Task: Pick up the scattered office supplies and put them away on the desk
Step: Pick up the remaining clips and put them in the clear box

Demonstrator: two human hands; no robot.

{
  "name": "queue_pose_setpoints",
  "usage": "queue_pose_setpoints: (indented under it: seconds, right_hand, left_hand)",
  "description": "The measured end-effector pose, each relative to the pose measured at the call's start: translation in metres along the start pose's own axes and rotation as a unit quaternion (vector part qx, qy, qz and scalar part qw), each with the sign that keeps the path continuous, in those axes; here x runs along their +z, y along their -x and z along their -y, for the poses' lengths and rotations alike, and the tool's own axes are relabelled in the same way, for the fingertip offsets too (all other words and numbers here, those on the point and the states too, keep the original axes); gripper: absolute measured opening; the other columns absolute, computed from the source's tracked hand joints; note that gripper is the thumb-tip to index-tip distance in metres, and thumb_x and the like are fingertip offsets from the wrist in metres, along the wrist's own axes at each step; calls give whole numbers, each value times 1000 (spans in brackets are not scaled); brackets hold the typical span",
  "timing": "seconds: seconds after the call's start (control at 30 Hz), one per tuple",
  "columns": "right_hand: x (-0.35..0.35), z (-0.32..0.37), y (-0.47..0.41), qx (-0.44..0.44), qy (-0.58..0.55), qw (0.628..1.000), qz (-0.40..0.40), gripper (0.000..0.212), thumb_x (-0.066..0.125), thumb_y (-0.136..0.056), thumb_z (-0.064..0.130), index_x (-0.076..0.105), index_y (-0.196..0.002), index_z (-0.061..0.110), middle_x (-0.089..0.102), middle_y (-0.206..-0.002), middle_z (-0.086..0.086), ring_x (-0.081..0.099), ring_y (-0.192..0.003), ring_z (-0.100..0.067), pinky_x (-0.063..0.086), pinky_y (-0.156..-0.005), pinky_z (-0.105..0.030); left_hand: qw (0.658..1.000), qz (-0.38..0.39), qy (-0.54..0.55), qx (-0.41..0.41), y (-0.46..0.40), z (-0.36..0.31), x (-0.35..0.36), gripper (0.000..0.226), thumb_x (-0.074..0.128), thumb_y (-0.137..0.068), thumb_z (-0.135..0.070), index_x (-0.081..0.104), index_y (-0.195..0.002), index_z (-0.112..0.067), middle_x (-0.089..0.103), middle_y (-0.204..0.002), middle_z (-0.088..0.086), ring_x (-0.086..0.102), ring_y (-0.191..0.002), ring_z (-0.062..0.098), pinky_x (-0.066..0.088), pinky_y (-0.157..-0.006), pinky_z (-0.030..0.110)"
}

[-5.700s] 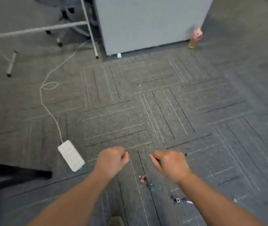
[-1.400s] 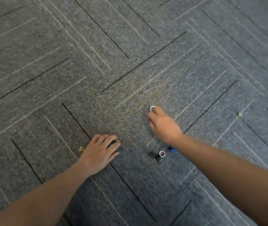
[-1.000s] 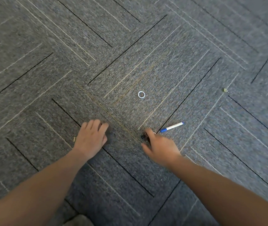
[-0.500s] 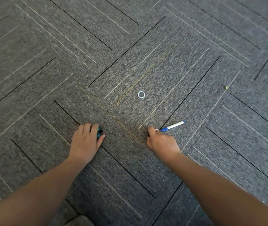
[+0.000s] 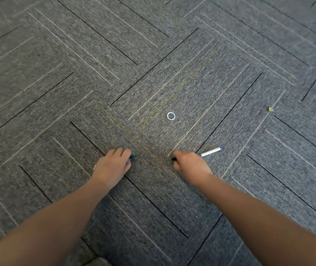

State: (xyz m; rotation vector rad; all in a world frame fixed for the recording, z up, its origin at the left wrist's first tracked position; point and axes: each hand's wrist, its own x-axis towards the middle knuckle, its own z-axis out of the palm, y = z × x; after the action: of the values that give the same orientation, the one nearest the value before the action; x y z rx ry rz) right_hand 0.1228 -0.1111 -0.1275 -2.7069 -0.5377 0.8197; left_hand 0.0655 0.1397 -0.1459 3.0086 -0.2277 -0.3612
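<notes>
Small office supplies lie scattered on the grey carpet. My left hand (image 5: 113,167) is down on the floor, its fingers curled over a teal binder clip (image 5: 132,156) that peeks out at the fingertips. My right hand (image 5: 189,166) is bunched on the carpet and grips a small black clip (image 5: 173,158), mostly hidden by the fingers. A white pen with a blue cap (image 5: 211,151) lies just to the right of that hand. A white ring (image 5: 171,116) lies beyond both hands.
A small yellow-green clip (image 5: 270,109) lies far off to the right. A pale sliver of something small (image 5: 94,167) shows at the left edge of my left hand. Striped carpet tiles (image 5: 76,73) fill the whole view; no desk is visible.
Since a second ago, my right hand has closed tighter over the dark clip beside the pen. My left hand has curled over the teal clip. The pen and ring have not moved.
</notes>
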Motion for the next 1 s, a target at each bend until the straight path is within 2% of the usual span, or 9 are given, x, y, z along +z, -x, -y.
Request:
queue_pose_setpoints:
  seconds: [0.1, 0.23, 0.37, 0.57, 0.63, 0.73, 0.8, 0.9, 1.0]
  right_hand:
    - [-3, 4, 2, 69, -220, 973, -21, 12, 52, -97, 15, 61, -91, 13, 65, -74, -4, 63, -55, -14, 55, -50, -22]
    - [-12, 7, 0, 118, -477, 870, 30, 8, 61, -93, 15, 65, -94, 8, 60, -67, -9, 59, -49, -16, 57, -52, -30]
    - [-17, 16, -10, 113, -619, 773, 76, 16, 65, -89, 10, 63, -102, 2, 62, -69, -11, 61, -52, -17, 59, -52, -27]
    - [-16, 31, -29, 42, -738, 653, 164, 16, 43, -80, 6, 55, -90, 4, 60, -79, -15, 57, -60, -22, 54, -48, -28]
    - [-16, 41, -34, 34, -711, 680, 174, 15, 48, -82, 21, 54, -77, 8, 56, -70, -9, 49, -52, -19, 45, -41, -26]
    - [-15, 61, -42, 45, -469, 874, 119, 44, 50, -96, 42, 50, -62, 13, 47, -55, -1, 36, -40, -15, 37, -40, -23]
    - [-11, 74, -47, 23, -245, 967, 66, 44, 46, -97, 44, 51, -68, 12, 50, -58, 1, 41, -40, -11, 42, -44, -19]
    - [-8, 87, -50, -21, -11, 1000, 2, 37, 42, -94, 55, 51, -97, 19, 56, -69, 5, 55, -53, -7, 43, -41, -20]
    - [0, 91, -52, -16, 40, 999, 14, 57, 46, -81, 70, 38, -114, 24, 57, -72, 4, 58, -56, -12, 43, -40, -24]
  left_hand:
    - [1000, -1, 27, 5, -6, 3, -4, 16, 63, -85, -14, 55, -98, -9, 58, -73, 5, 58, -61, 25, 42, -42, 31]
    - [998, -19, 45, 25, -13, 4, -10, 13, 60, -84, -10, 53, -95, -10, 51, -69, 3, 42, -49, 18, 30, -39, 25]
    - [998, -28, 48, 12, -15, 10, -11, 12, 57, -87, -14, 54, -99, -12, 51, -73, 2, 39, -50, 16, 24, -42, 22]
    - [998, -28, 52, 13, -9, 16, -10, 19, 55, -87, -16, 56, -107, -14, 54, -79, 2, 39, -50, 16, 26, -40, 23]
    - [998, -29, 53, 11, -6, 22, -10, 15, 57, -86, -15, 55, -101, -13, 53, -76, 2, 37, -44, 17, 25, -37, 22]
    - [998, -44, 54, -7, 1, 33, -8, 10, 60, -88, -18, 54, -91, -10, 53, -71, 3, 37, -39, 17, 32, -33, 24]
    - [997, -58, 46, -30, 8, 40, -8, 11, 59, -89, -20, 54, -88, -10, 54, -70, 4, 35, -37, 17, 29, -32, 22]
    - [996, -65, 49, -47, 19, 52, -8, 14, 60, -90, -18, 51, -82, -10, 51, -66, 4, 31, -36, 17, 21, -34, 20]
    - [996, -56, 48, -56, 29, 57, -4, 15, 54, -94, -26, 52, -89, -12, 51, -71, 4, 42, -42, 20, 27, -38, 25]
